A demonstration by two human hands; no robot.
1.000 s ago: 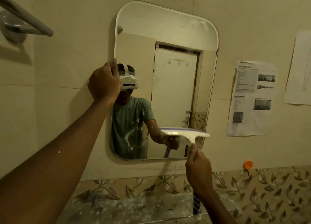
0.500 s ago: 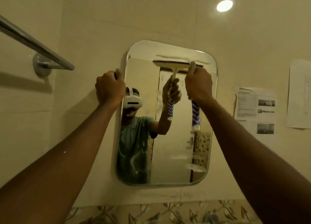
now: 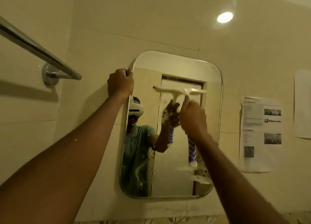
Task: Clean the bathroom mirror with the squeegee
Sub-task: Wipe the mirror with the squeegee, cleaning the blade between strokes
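Observation:
A rounded rectangular mirror (image 3: 173,173) hangs on the tiled wall. My left hand (image 3: 120,83) grips its upper left edge. My right hand (image 3: 193,118) holds the squeegee (image 3: 196,91) by its handle. The white blade lies across the glass in the mirror's upper right part, blurred by motion. The blue-and-white handle end (image 3: 191,152) sticks out below my fist. Soapy streaks (image 3: 201,179) remain on the glass at the lower right.
A chrome towel rail (image 3: 38,51) juts from the wall at the upper left. Printed paper sheets (image 3: 260,132) are stuck on the wall to the right of the mirror. A ceiling light (image 3: 225,17) shines above.
My right hand lifted the squeegee from the mirror's bottom to its top, then drew it a little way down the glass. My left hand slid up the mirror's left edge.

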